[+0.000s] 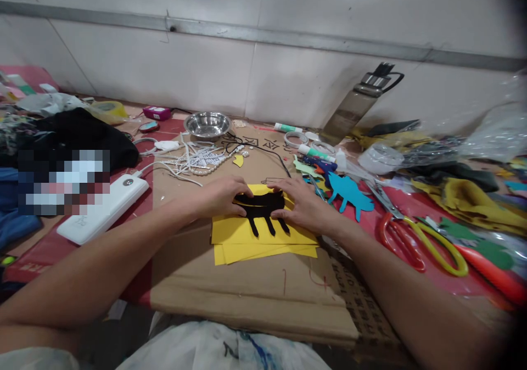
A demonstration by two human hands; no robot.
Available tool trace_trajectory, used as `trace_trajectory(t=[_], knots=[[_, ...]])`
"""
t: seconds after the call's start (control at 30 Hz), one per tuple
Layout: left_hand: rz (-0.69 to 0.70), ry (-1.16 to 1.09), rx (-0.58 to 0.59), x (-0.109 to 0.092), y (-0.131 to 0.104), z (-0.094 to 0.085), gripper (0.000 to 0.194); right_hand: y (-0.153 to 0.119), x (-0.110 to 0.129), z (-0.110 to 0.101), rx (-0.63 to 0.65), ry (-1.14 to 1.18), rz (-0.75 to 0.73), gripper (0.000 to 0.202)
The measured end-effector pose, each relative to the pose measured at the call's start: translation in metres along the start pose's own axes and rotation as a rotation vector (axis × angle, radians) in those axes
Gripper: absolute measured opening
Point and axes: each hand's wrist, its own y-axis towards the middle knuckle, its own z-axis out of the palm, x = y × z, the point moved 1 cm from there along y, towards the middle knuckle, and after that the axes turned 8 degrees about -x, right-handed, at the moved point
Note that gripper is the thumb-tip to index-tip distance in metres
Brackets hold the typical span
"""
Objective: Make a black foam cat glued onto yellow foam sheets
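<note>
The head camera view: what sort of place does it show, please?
Probably a cluttered paper-craft workspace; whether home or workshop, I cannot tell. The signs are the black cutout on yellow sheets, the blue cutout, and the scissors nearby.

Black legged cutout (264,212), legs pointing nearward, atop overlapping yellow sheets (230,234)

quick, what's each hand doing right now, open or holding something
Left hand: open, touching the left end of the flat black animal-shaped cutout.
Right hand: open, touching the right end of the same cutout.
</note>
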Motion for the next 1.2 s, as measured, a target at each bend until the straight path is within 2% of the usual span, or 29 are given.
trace_trajectory(t=[0.23,0.43,0.57,0.77,1.03,1.2], knots=[[-0.022,0.002,0.005,-0.002,0.0,0.0,0.035,-0.001,-0.008,-0.006,-0.039,0.033,-0.038,0.057],[-0.014,0.0,0.004,0.0,0.0,0.001,0.033,-0.002,-0.011,-0.009,-0.032,0.066,-0.049,0.038],[-0.01,-0.01,0.001,0.001,0.0,0.002,0.034,-0.001,-0.006,-0.008,0.004,0.071,-0.037,0.036],[-0.014,-0.033,-0.002,0.001,0.0,0.001,0.035,-0.001,-0.013,-0.018,-0.055,0.071,0.002,0.037],[-0.017,-0.039,0.004,0.002,0.0,0.002,0.036,-0.004,-0.015,-0.023,0.077,0.057,0.014,0.011],[0.0,-0.047,-0.001,0.004,0.0,0.004,0.034,-0.004,-0.01,-0.024,-0.091,0.072,-0.008,0.015]])
